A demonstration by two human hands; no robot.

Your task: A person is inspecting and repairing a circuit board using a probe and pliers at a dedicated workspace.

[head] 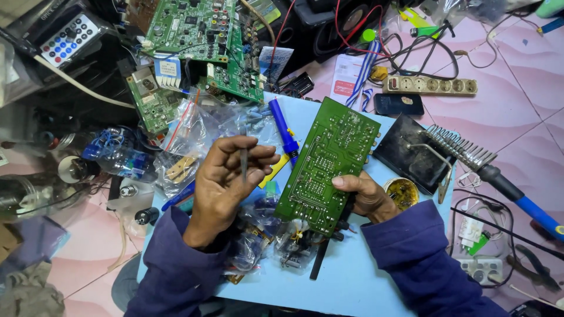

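Right hand [367, 196]: gripped green circuit board [329, 164] by its lower edge
Left hand [226, 176]: pinched a thin dark metal tool [244, 158], just left of board

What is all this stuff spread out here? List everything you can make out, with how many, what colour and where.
Large green circuit board, solder side up: one, centre, over the light blue work board.
Other green circuit boards: several, top left.
Blue-handled desoldering pump: one, left of the large board.
Clear plastic bags of small parts: several, centre left and under the hands.
Soldering iron with blue handle in a coiled metal stand: one, right.
Round tin of dark flux or paste: one, by the right hand.
Beige power strip: one, top right.
Dark phone: one, below the strip.
Grey remote keypad: one, top left.
Left hand: pinches a thin dark metal tool.
Right hand: grips the large board's lower edge.
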